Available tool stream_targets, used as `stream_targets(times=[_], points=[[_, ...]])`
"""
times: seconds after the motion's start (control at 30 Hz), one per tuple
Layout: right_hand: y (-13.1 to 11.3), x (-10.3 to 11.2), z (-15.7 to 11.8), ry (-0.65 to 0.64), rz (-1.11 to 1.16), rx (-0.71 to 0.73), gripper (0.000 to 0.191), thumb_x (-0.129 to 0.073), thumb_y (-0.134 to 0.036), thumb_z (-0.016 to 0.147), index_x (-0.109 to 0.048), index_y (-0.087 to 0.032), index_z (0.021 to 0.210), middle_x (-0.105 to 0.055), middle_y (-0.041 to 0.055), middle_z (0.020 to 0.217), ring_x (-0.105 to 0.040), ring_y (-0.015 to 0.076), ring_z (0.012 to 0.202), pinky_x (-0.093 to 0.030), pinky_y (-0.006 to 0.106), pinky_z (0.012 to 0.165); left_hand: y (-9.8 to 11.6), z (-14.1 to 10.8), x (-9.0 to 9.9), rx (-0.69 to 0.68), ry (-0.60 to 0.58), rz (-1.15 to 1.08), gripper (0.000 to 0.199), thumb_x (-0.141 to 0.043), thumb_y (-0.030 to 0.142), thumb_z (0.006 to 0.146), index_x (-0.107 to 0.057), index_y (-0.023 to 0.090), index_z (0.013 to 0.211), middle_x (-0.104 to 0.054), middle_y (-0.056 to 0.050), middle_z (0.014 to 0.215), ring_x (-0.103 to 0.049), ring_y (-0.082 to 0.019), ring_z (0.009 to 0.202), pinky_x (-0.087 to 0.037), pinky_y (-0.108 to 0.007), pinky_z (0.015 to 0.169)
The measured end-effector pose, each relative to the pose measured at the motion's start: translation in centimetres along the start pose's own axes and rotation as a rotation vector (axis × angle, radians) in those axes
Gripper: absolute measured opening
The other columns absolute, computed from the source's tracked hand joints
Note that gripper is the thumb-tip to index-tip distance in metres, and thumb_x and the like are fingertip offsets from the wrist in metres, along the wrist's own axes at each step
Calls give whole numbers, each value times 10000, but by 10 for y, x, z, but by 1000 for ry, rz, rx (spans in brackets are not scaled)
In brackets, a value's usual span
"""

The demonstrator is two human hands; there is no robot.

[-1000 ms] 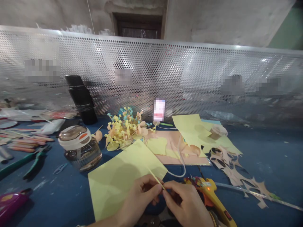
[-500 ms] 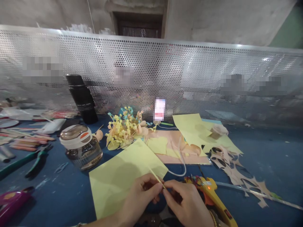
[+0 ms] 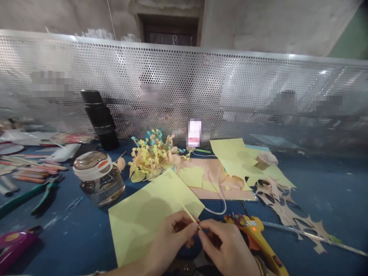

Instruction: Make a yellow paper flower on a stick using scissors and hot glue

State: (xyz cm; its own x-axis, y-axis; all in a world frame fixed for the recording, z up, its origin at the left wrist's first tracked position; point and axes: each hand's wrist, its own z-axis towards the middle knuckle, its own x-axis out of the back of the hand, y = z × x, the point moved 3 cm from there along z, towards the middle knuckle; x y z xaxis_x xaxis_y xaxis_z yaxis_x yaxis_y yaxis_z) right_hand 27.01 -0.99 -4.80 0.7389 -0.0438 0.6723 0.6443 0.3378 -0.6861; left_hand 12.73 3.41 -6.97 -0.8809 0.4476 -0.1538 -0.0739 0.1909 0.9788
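Two bare hands work close together: the left hand (image 3: 169,240) and right hand (image 3: 228,245) are both closed, their fingertips meeting on the end of a thin yellow paper strip (image 3: 189,216). The strip angles up and away from the grip, above one corner of a yellow sheet (image 3: 149,216). Just right of the hands lies a yellow glue gun (image 3: 260,245), its orange light lit. Farther out stand a paper flower bunch (image 3: 151,161) and a glass jar (image 3: 99,182), with pliers (image 3: 47,195) to the left and cut paper scraps (image 3: 287,209) to the right, all on a blue mat (image 3: 330,184).
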Motion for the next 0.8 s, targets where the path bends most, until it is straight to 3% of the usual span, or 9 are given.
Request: stream_targets(times=[0.37,0.8], points=[[-2,1,-1,0,-11,-2,188,-487,-250,886,-671,-218,867,-663,-19,624,-587,119,516,-410,196,510,8,-1,-4,-5,10,-6,361,-716,476,682,-673,129,772,-560,22,553,-486,-98,488,-391,-219,492],[0,0,-1,-9,-5,-7,178,-492,-245,881,-666,-210,867,-665,-14,630,-579,118,509,-402,192,502,3,0,-2,12,11,-3,356,-716,467,688,-672,130,796,-582,15,582,-499,-96,498,-404,-219,500]])
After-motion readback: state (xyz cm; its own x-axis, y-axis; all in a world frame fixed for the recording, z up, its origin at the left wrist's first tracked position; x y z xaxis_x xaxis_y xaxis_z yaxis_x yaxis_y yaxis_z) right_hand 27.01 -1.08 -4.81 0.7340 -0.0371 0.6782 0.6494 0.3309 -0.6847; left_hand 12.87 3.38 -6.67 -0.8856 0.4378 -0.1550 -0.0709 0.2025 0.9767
